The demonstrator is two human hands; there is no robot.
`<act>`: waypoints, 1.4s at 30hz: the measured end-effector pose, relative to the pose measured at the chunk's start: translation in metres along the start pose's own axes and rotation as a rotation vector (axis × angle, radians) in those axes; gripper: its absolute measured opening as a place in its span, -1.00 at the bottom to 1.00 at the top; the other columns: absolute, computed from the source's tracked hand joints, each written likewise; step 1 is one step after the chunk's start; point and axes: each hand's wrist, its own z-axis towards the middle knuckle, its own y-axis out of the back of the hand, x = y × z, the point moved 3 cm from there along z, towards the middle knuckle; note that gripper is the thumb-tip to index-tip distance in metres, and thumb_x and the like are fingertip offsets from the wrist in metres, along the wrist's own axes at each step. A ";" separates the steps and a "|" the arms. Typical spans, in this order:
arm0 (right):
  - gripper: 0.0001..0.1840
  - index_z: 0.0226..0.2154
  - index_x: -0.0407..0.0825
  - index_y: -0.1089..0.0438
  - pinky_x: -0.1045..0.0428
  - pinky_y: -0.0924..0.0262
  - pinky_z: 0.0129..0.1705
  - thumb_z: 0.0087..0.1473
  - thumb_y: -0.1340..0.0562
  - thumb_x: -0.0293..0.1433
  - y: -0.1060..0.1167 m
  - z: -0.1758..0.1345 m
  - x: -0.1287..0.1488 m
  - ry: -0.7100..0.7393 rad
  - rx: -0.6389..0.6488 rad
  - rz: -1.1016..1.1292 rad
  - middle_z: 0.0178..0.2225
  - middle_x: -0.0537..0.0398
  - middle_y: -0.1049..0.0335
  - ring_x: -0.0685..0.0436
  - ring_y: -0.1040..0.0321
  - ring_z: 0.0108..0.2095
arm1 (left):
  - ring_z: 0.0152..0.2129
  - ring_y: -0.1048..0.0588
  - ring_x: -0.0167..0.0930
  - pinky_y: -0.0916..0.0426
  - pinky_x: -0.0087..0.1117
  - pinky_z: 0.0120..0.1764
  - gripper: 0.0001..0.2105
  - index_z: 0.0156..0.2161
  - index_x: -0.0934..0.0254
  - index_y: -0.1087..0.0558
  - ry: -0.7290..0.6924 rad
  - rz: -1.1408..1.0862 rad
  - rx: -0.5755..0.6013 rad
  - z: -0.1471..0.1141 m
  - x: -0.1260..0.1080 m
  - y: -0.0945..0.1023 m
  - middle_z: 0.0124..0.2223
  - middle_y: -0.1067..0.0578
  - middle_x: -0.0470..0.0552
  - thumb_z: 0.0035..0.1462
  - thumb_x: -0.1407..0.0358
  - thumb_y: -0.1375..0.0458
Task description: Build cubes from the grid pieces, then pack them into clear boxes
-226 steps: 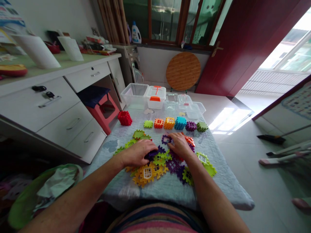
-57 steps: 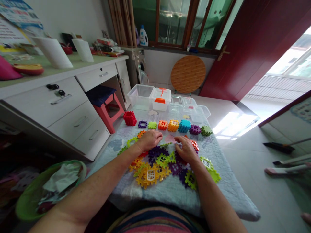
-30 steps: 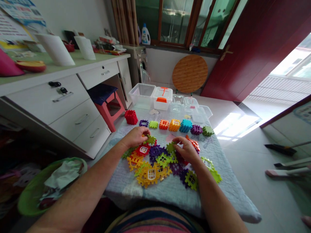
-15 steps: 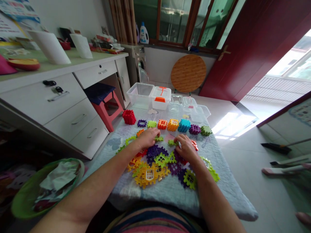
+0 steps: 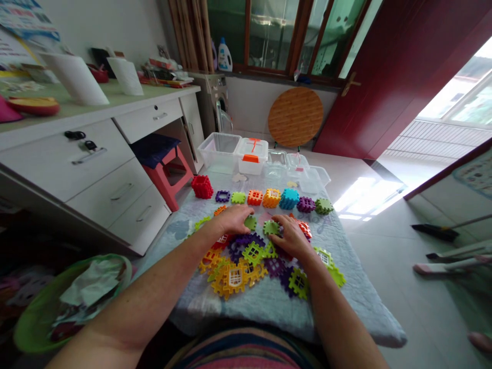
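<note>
My left hand grips a green notched plastic building tile between thumb and fingers. Facing it, my right hand pinches another green building tile by its right side. A small gap separates the two tiles, which show their flat faces. Beneath and in front of my hands lies a loose pile of tiles, with purple tiles, a lime window tile, and yellow tiles. Red tiles lie partly hidden under both forearms.
Beyond my hands runs a row of stacked tiles by colour, from a red stack to a blue stack and a green stack. Behind stand an open clear bin and a lidded box with an orange latch. A patterned cloth covers the table.
The two green tiles have been tilted from nearly edge-on to show their faces. My right hand has shifted slightly left, and its fingers now stretch along the tile. The view has moved a little.
</note>
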 end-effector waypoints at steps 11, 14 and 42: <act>-0.57 0.02 -0.04 -0.34 -0.17 -0.16 0.09 0.04 -0.22 -0.41 0.002 0.002 -0.011 -0.004 -0.152 0.006 0.01 -0.10 -0.40 -0.26 -0.27 0.04 | -0.10 -0.47 -0.26 -0.31 -0.38 -0.07 -0.56 -0.02 0.31 -0.44 -0.038 -0.058 -0.067 0.004 0.008 -0.004 -0.05 -0.51 0.11 -0.09 0.30 -0.28; -0.63 -0.05 -0.04 -0.38 -0.14 -0.19 0.02 0.04 -0.21 -0.45 0.002 0.001 -0.010 -0.004 -0.080 -0.022 -0.09 -0.06 -0.47 -0.24 -0.32 -0.06 | -0.12 -0.46 -0.24 -0.32 -0.36 -0.09 -0.54 -0.06 0.30 -0.46 -0.018 -0.068 -0.093 0.004 0.008 -0.002 -0.08 -0.50 0.11 -0.16 0.30 -0.33; -0.40 0.05 -0.03 -0.34 -0.20 -0.13 0.02 -0.07 -0.37 -0.24 0.002 0.005 0.002 0.005 -0.060 -0.060 -0.03 -0.09 -0.44 -0.32 -0.23 -0.01 | -0.19 -0.51 -0.34 -0.36 -0.34 -0.03 -0.80 -0.20 0.28 -0.49 -0.003 -0.506 -0.503 0.001 -0.014 0.024 -0.16 -0.57 0.03 0.08 0.34 -0.09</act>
